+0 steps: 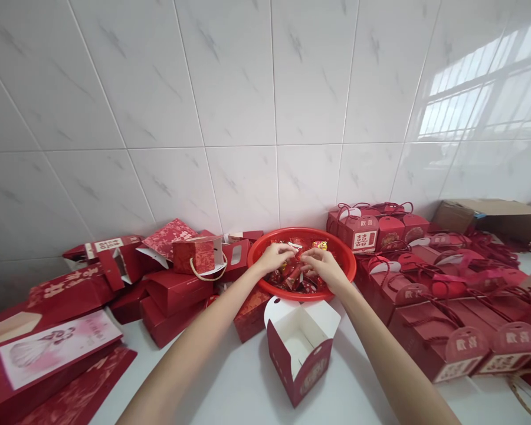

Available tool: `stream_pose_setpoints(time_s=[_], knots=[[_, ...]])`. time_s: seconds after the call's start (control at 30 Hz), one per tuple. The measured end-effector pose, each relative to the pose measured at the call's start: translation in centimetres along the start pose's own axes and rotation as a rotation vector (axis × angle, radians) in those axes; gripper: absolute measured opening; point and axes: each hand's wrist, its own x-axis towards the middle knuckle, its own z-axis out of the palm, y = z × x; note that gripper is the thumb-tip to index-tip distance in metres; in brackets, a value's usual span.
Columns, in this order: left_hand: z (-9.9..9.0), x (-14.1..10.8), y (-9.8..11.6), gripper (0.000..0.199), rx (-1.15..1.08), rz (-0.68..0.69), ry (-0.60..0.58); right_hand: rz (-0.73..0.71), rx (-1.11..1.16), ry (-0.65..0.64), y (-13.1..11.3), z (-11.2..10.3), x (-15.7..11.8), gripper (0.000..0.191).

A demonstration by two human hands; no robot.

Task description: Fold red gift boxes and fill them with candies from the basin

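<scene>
A round red basin [347, 258] stands against the wall and holds wrapped candies [307, 287]. Over its left part is my left hand [277, 258], its fingers bent together among the candies; what they hold, if anything, is too small to tell. My right hand [323, 265] reaches in from the right, fingers curled down at the candies, and their tips are partly lost among the wrappers. In front of the basin, between my forearms, a dark red box [300, 354] stands with its flaps open and its white inside bare.
Closed red gift boxes [438, 339] with cord handles fill the right side. Red bags and boxes [172, 295] lie heaped at the left. A brown cardboard box [495, 215] is at the back right. Behind everything rises a tiled wall [239, 88].
</scene>
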Motion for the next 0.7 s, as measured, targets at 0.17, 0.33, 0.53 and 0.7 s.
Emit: stream_pose_setpoints(time_s=[0.17,0.33,0.53,0.7], knots=[[0.3,-0.09,-0.15,0.024,0.152,-0.031,0.061,-0.079,-0.147,-0.123,0.05,0.21,-0.64,0.029],[-0.07,-0.16,-0.41,0.03,0.242,-0.075,0.081,-0.257,-0.567,-0.308,0.23,0.65,-0.97,0.052],[0.2,-0.29,-0.31,0.022,0.3,-0.123,0.004,-0.184,-0.553,-0.253,0.63,0.68,-0.88,0.034],[0.29,-0.55,0.08,0.018,0.313,-0.093,-0.108,-0.182,-0.356,-0.13,0.11,-0.06,-0.89,0.004]])
